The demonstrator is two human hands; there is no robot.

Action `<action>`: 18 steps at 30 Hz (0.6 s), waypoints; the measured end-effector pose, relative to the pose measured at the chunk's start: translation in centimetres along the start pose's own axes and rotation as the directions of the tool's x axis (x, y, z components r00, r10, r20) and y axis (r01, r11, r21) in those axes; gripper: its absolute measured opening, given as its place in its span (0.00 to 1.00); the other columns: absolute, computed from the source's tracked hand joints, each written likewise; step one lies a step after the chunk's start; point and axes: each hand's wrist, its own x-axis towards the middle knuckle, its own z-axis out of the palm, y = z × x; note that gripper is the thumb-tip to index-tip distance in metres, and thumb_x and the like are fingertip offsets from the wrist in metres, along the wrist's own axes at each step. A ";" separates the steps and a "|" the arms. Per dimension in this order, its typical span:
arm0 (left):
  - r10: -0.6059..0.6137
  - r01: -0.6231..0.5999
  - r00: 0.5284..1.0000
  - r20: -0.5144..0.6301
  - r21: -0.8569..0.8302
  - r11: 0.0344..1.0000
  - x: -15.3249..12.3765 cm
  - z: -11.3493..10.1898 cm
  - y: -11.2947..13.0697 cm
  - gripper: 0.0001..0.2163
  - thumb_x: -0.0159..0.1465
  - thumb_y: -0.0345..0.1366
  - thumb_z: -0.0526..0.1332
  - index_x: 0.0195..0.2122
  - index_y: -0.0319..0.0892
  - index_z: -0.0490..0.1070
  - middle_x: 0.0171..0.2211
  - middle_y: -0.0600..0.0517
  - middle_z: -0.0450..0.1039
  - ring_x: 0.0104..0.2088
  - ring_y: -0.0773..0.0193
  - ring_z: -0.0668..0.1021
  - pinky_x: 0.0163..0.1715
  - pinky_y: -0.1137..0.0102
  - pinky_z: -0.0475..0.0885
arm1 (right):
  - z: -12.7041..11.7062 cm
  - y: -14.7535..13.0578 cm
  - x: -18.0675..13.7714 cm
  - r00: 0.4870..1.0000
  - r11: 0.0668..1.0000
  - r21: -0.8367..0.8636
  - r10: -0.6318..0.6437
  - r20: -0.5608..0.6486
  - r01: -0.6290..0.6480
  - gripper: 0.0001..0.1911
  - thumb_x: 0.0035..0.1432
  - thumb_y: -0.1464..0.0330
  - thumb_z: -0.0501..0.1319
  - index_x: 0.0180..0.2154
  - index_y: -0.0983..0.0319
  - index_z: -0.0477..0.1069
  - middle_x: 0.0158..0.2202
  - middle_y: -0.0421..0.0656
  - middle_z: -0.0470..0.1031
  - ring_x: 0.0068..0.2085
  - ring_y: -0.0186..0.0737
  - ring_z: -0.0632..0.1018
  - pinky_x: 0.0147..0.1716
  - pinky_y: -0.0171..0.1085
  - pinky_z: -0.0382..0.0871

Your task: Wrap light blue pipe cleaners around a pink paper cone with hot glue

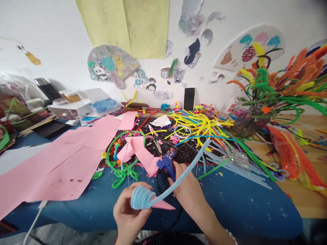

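Just to the near left of the blue glue gun (166,162), the left hand (130,204) pinches a pink paper cone (163,204) wrapped at its wide end in a light-blue fuzzy coil (141,197), thumb on the near side, fingers curled round the far side. The coil's loose tail (189,169) rises past the right side of the gun. The right hand (187,185) has its fingers bent around the gun's handle; how firmly they close cannot be told.

If the thumb eased off, the springy tail would probably let the last turns loosen and slide toward the cone's bare tip, while squeezing too hard could crush the paper. The tail also crosses in front of the right hand, so lifting the gun might snag it and tug the winding askew. Were the nozzle hot, the crumpled pink strip (146,159) just left of the gun could get smeared with glue, and the black loops (161,180) below its handle could catch on the worktop (219,204).
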 end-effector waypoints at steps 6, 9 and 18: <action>0.335 -0.372 0.919 0.206 0.179 0.911 1.7 -2.0 0.6 0.06 0.62 0.29 0.70 0.37 0.41 0.74 0.37 0.46 0.84 0.36 0.54 0.86 0.31 0.65 0.82 | -1.4 1.7 -0.7 0.995 0.974 0.225 0.050 -0.092 -0.029 0.24 0.67 0.69 0.53 0.63 0.63 0.67 0.55 0.55 0.76 0.55 0.54 0.79 0.51 0.49 0.78; 0.355 -0.432 0.882 0.310 0.230 0.872 2.0 -2.9 0.5 0.06 0.62 0.27 0.69 0.35 0.41 0.73 0.41 0.42 0.84 0.37 0.53 0.86 0.31 0.64 0.82 | -2.6 2.5 -1.5 0.956 0.758 0.631 0.281 -0.088 -0.165 0.19 0.64 0.58 0.60 0.53 0.58 0.74 0.48 0.49 0.80 0.51 0.53 0.80 0.48 0.46 0.78; 0.387 -0.475 0.836 0.388 0.159 0.866 3.8 -2.3 1.1 0.04 0.63 0.30 0.68 0.34 0.40 0.74 0.35 0.44 0.84 0.33 0.56 0.83 0.36 0.57 0.81 | -2.8 3.7 -2.8 0.812 0.116 0.966 0.570 0.126 -0.232 0.20 0.57 0.51 0.67 0.25 0.57 0.66 0.16 0.32 0.64 0.18 0.33 0.65 0.17 0.33 0.63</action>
